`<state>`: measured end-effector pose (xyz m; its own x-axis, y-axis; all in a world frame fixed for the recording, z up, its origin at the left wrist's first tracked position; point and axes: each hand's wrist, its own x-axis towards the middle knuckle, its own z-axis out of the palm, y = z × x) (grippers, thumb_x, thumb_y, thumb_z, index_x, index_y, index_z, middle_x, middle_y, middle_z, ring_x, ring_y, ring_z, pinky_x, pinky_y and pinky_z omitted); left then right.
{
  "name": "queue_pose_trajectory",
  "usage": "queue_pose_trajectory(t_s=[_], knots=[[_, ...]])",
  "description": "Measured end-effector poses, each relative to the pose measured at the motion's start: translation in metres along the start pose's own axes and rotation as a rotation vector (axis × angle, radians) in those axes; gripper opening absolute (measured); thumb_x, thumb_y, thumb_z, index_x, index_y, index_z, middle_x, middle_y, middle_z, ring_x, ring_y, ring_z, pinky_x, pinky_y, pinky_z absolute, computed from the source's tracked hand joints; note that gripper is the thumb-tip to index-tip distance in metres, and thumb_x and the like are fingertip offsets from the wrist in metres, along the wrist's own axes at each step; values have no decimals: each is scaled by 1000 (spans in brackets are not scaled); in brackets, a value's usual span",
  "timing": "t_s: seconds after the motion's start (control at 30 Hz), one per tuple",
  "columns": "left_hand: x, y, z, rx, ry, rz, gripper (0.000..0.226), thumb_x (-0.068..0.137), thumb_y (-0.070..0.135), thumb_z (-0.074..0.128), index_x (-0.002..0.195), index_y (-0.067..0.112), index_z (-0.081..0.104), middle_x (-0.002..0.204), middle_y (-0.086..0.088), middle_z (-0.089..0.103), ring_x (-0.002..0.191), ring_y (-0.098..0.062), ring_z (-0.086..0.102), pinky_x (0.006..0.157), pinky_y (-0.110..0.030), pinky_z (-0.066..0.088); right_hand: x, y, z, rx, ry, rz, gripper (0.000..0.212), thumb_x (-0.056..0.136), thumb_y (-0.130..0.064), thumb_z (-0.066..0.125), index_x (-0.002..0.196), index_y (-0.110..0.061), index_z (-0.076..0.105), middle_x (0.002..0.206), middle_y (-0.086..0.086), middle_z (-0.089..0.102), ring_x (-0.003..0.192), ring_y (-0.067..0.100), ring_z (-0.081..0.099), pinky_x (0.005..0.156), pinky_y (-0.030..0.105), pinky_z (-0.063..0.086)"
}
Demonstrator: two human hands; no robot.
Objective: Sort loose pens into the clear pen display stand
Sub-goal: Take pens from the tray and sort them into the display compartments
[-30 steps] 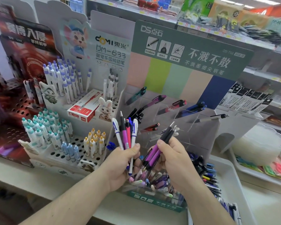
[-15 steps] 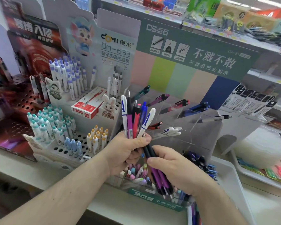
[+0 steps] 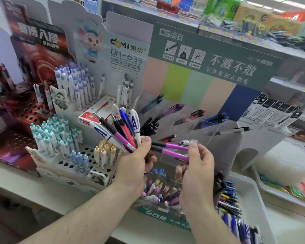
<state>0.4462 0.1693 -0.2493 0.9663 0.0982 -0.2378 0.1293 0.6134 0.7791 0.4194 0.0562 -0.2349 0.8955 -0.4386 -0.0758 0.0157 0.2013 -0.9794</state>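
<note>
Head view: left hand [image 3: 136,166] gripping fanned mixed pens [image 3: 123,127], right hand [image 3: 197,166] pinching two purple pens [image 3: 171,148] before clear display stand [image 3: 209,127].

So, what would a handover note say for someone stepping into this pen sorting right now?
Left hand grips a fanned bunch of mixed pens. Right hand pinches two purple pens, lying level before the clear stand. Done: the stand's upper slots hold a few pens each, grouped by colour. Left: slot the purple pair, the bunch, and the loose pens in the white tray.
</note>
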Motion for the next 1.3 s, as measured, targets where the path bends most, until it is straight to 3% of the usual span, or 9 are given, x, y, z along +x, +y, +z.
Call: queue_pose_trajectory(t_s=[0.07,0.13,0.27,0.33,0.6,0.7,0.87,0.97,1.3], knots=[[-3,0,4,-13,-27,20,16,95,17,60,80,14,62,54,2,53,48,-10,49,37,-16,33,-4,3,6,28,21,-27,63,76,-60,62,127,-25,50,72,0,54,56,13,43,48,25,38],[-6,0,7,-11,-72,-2,19,95,16,59,77,15,63,55,0,53,48,-11,50,37,-17,32,-6,0,10,83,52,-51,73,66,-62,65,128,-27,49,66,-2,55,55,13,46,51,28,40],[-11,-1,6,3,-196,-113,9,91,19,60,85,13,62,58,-4,57,47,-13,52,36,-17,33,1,-18,7,183,168,-86,20,96,-31,61,115,-26,54,76,-2,72,60,11,62,48,23,48],[-13,-1,5,-11,-264,-166,19,81,26,61,93,11,61,61,-7,60,46,-14,53,34,-17,30,8,-26,5,181,198,-81,4,100,-23,57,103,-22,56,73,0,72,56,10,62,44,20,46],[-12,2,-4,-153,-373,-325,31,76,30,59,98,9,63,68,-11,64,44,-13,54,34,-16,26,14,-26,3,193,227,-21,8,97,-15,62,100,-16,56,57,-5,67,44,6,52,39,17,41],[-10,4,-5,-206,-339,-351,25,77,27,59,94,9,63,62,-6,58,43,-10,51,33,-15,26,11,-26,4,218,146,7,11,103,-20,52,94,-15,56,67,3,68,48,10,54,40,20,41],[7,10,-8,-402,-296,-441,19,76,29,64,81,11,60,59,0,54,40,-8,50,30,-14,27,7,-31,8,363,-73,10,20,101,2,39,100,-14,52,80,7,66,53,16,55,47,25,44],[13,15,-6,-441,-282,-424,18,77,28,64,86,12,66,62,0,56,42,-8,52,30,-14,27,12,-31,11,338,-136,1,21,102,4,39,103,-14,50,83,9,67,55,18,56,49,26,47],[30,17,-15,-88,-281,-286,30,77,29,61,101,11,64,67,-2,59,45,-8,48,34,-15,25,70,-91,7,-82,81,-541,24,100,0,49,97,-24,44,95,4,60,58,11,60,57,24,52]])
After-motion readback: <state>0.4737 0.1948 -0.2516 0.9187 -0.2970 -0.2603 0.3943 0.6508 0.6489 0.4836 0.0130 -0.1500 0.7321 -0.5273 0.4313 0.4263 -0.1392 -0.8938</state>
